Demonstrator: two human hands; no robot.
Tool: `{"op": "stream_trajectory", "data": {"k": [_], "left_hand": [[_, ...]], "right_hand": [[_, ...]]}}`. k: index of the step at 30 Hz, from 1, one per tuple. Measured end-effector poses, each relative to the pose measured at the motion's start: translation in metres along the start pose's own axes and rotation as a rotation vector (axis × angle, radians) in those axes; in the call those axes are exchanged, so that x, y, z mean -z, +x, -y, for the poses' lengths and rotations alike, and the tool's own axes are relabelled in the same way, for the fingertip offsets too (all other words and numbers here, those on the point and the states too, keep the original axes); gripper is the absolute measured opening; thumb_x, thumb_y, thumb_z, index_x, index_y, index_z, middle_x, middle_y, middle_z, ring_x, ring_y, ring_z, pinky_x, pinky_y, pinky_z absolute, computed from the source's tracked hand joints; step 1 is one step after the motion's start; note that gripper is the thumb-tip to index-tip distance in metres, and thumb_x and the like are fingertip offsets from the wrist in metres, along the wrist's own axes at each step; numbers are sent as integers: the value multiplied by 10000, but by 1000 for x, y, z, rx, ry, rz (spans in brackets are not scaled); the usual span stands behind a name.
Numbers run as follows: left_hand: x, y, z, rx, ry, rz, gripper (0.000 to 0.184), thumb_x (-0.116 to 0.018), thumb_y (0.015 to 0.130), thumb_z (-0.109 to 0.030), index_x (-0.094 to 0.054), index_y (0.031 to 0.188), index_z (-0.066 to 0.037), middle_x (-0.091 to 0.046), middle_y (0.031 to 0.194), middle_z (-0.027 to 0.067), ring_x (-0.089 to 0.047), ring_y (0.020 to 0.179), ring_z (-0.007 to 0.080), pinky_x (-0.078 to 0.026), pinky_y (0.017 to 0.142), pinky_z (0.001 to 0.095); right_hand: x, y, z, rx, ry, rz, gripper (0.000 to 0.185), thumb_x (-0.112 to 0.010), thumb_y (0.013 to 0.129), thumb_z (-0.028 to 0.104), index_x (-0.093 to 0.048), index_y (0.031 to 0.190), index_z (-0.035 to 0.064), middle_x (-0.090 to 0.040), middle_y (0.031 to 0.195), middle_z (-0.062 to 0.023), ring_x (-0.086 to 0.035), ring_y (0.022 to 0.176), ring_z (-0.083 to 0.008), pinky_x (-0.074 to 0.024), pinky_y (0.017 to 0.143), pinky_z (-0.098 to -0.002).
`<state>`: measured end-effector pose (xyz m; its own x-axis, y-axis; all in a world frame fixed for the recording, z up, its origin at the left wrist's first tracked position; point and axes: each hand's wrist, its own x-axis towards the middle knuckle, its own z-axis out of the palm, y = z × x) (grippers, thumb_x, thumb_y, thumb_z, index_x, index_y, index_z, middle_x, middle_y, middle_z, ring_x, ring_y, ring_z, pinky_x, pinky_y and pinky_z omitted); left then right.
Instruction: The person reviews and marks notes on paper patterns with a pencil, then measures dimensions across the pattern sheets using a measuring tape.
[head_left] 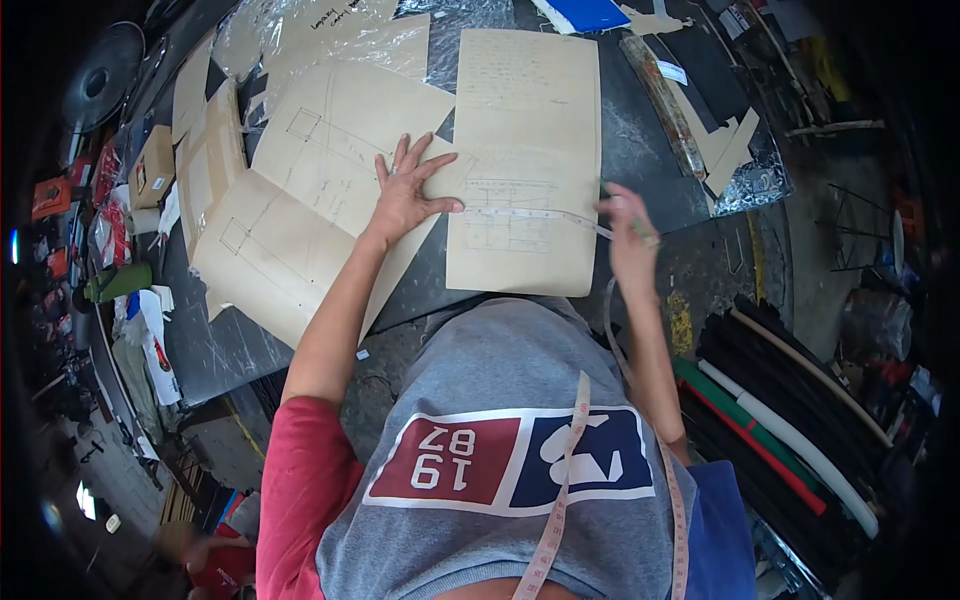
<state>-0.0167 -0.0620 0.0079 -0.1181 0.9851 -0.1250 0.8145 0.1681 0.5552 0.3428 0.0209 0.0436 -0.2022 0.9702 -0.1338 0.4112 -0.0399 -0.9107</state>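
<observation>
A tall brown paper sheet with handwriting and a ruled drawing lies on the dark table. Across the drawing runs a pale tape measure; its far part loops down and hangs around the wearer's neck. My left hand lies with fingers spread on a neighbouring patterned sheet, its thumb tip at the tape's end. Beyond the sheet's right edge, my right hand is closed around the tape, slightly blurred. Something thin and greenish, perhaps a pen, also shows in that hand.
Plastic-wrapped brown paper lies at the back. A worn, stained bar and card scraps sit at the right of the table. Fabric rolls stand low on the right. A cardboard box is at left. Another person shows lower left.
</observation>
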Motion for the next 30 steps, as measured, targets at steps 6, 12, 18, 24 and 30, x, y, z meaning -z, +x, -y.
{"op": "stream_trajectory", "data": {"k": [6, 12, 18, 24, 30], "left_hand": [[-1, 1, 1, 7, 4, -1, 902, -939, 664, -512, -615, 1488, -339, -305, 1741, 66, -65, 1652, 354, 92, 1264, 671], [-1, 1, 1, 7, 15, 5, 909, -932, 666, -530, -610, 1493, -333, -302, 1741, 67, -75, 1650, 360, 78, 1260, 687], [-6, 2, 5, -8, 71, -33, 926, -896, 659, -619, -605, 1491, -334, -321, 1725, 85, -97, 1636, 406, 39, 1231, 755], [-8, 2, 5, -42, 35, -23, 904, -884, 696, -612, -596, 1503, -324, -313, 1729, 99, -96, 1636, 408, 25, 1236, 746], [-12, 0, 9, -91, 11, -67, 894, -884, 702, -599, -599, 1501, -318, -322, 1724, 99, -107, 1635, 405, 4, 1227, 758]], "right_hand": [[-16, -3, -22, 436, -438, -32, 424, -732, 995, 272, -639, 1367, 90, -685, 1318, -139, -568, 1348, -315, -375, 1157, -475], [-12, 0, -51, 505, -580, -66, 530, -813, 902, 307, -641, 1366, 117, -614, 1480, -135, -449, 1478, -380, -279, 1227, -545], [-15, 0, -56, 569, -587, -40, 630, -851, 842, 382, -628, 1376, 135, -605, 1504, -115, -436, 1489, -379, -269, 1238, -543], [-23, -2, -40, 549, -735, -99, 772, -867, 789, 476, -585, 1418, 129, -595, 1507, -110, -435, 1485, -384, -276, 1230, -549], [-16, -4, -43, 554, -757, -88, 776, -861, 792, 453, -572, 1431, 121, -573, 1529, -116, -442, 1478, -391, -289, 1226, -534]]}}
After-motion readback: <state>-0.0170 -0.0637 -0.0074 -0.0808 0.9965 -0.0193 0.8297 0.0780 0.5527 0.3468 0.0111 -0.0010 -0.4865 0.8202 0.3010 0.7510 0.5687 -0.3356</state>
